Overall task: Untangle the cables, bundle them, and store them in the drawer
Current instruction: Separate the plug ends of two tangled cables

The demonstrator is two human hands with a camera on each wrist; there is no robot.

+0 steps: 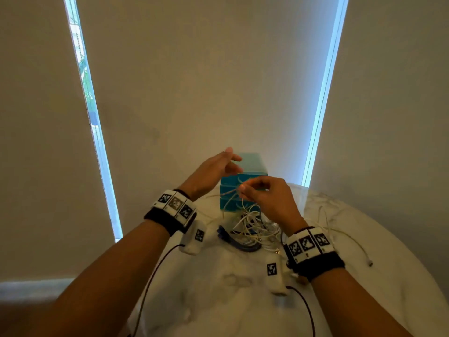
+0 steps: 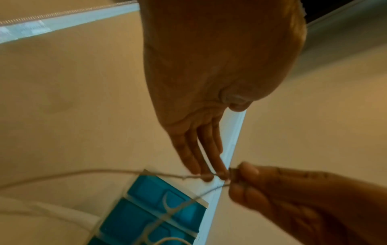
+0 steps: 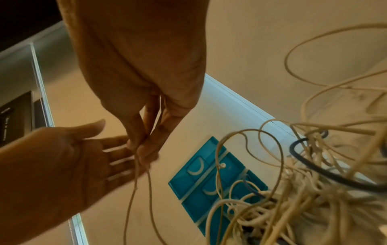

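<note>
A tangle of white cables (image 1: pixel 255 231) with a dark blue cable (image 1: pixel 243 248) lies on the white table (image 1: pixel 230 300), in front of a teal drawer unit (image 1: pixel 254 164) whose drawers are closed. My right hand (image 1: pixel 243 190) is raised above the pile and pinches a thin white cable (image 3: pixel 134 190) between thumb and fingertips; two strands hang down from the pinch. My left hand (image 1: pixel 234 161) is held up beside it with straight fingers (image 2: pixel 199 149), whose tips touch the taut strand (image 2: pixel 163 174). The open left palm (image 3: pixel 73 157) grips nothing.
Another loose white cable runs over the right side of the table and ends in a plug (image 1: pixel 370 263). The table's curved edge (image 1: pixel 413 239) lies to the right. Blinds and bright window strips (image 1: pixel 323 93) stand behind the drawer unit.
</note>
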